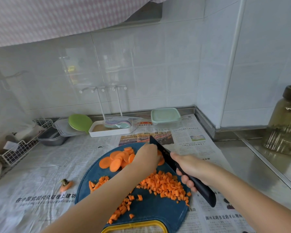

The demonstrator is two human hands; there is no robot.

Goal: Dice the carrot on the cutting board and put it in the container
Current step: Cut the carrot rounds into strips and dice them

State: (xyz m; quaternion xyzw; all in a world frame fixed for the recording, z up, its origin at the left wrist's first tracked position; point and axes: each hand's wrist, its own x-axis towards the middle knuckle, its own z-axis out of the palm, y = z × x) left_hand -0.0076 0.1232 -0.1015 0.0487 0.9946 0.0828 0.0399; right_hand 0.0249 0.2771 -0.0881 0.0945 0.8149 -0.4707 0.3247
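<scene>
Fingers (152, 148) of your left hand (145, 158) are bent down over the nearest carrot slices (115, 161) at the far side of the cutting board (151, 211), set close against the flat of the blade. Their tips are hidden under the hand, so the exact hold cannot be confirmed. Your right hand (191, 169) is wrapped fully round the handle of the knife (204, 193), with the blade angled down at the held slices.

Finding: dicing is in progress, judged a little past halfway. A heap of diced carrot (165, 184) lies centre-right on the board, with loose cubes trailing toward its near edge. Uncut rounds fan across the far left part. Nothing shows as transferred yet.

Next move, as judged: cut the held slices into strips, then cross-cut them. Keep your knuckles ahead of your fingertips, since blade and hand are nearly touching.

Condition: the carrot is bright orange with clean faces, and the cubes are fairly even. A few strips near the left edge remain uncut.

A yellow-rimmed container (134, 227) sits at the board's near edge, its inside out of view. A lidded pale green box (165, 115) stands well behind. You cannot tell which one is meant.
</scene>
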